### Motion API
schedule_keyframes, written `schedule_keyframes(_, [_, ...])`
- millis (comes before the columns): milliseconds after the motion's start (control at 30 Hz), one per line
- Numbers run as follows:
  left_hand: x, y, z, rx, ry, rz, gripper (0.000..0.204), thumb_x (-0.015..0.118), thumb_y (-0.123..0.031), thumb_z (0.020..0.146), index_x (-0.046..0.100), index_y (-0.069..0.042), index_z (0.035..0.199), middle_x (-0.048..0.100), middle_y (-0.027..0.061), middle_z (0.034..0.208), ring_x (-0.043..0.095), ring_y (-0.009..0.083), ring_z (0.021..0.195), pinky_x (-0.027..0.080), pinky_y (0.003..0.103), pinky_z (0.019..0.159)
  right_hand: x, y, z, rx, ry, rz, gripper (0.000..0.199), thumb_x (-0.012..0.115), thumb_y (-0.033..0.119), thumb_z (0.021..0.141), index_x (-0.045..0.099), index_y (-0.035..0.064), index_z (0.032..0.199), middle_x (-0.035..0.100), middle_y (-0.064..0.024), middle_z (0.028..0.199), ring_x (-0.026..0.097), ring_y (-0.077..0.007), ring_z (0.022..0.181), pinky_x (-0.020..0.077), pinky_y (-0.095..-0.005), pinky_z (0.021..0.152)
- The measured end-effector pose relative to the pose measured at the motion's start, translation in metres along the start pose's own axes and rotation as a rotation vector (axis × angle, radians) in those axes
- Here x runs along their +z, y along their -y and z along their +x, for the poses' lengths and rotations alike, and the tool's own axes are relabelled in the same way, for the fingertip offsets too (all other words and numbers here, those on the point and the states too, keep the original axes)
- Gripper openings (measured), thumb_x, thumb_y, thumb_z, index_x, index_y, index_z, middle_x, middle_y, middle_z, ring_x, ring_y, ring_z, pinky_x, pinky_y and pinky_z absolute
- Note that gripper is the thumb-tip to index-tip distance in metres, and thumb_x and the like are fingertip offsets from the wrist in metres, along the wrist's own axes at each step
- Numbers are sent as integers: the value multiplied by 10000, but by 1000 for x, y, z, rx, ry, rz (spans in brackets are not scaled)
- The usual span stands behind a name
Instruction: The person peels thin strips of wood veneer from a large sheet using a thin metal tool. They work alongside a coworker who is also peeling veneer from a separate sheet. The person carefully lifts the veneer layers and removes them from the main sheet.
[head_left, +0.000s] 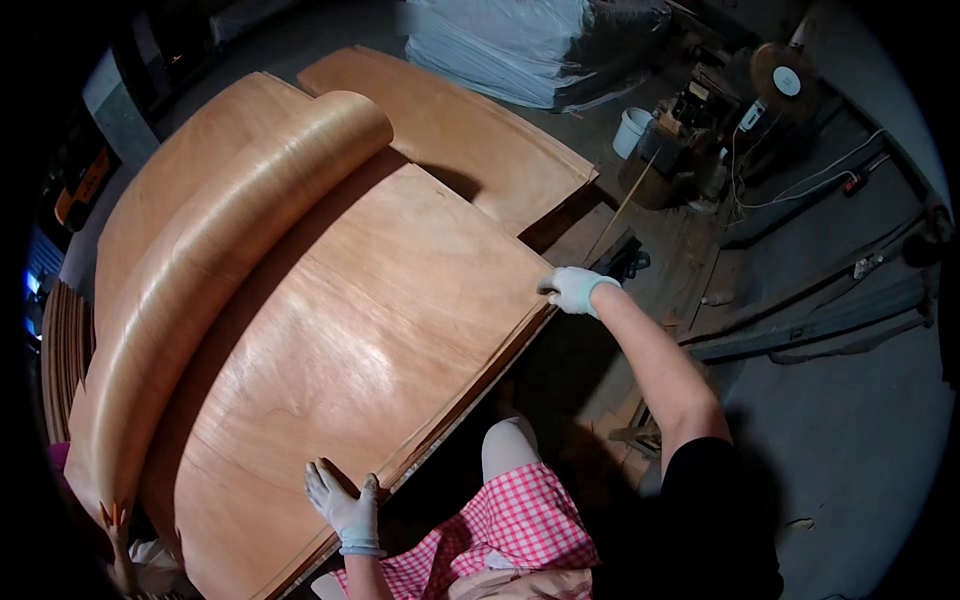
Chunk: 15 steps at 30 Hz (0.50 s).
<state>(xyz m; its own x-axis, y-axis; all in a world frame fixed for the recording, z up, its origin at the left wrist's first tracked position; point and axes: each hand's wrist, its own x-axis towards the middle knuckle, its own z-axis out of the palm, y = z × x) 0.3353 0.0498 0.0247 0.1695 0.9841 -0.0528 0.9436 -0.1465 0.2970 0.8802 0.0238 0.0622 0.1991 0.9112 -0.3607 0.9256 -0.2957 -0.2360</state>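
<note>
Wood sheet (350, 340), 9 o'clock from centre, lying flat. Left hand (345, 508), 7 o'clock, rests on it, grip spread, released; right hand (574, 290), 3 o'clock, at its edge, can't tell if clenched. Apparently partway: rolled sheet (225, 255), 10 o'clock, not flattened.
</note>
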Motion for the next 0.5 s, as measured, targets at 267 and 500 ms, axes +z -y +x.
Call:
schedule_keyframes(267, [0,-1,0,5,-12,2,1020,771,-412,713,267,-4,1501,244,222,1562,203,374,1448,139,477,1193,-21,8,-5,-19,227,303,377,681,264,836,683,111,1180,701,-135,1111,664,-264,1008,498,-350,901])
schedule_keyframes(500, [-1,-1,-1,-2,-20,13,1009,773,-400,710,281,-1,1495,247,221,1560,204,370,1447,136,478,1196,-18,63,-17,-74,355,283,367,677,287,850,682,96,1163,720,-129,1010,680,-255,846,531,-371,787])
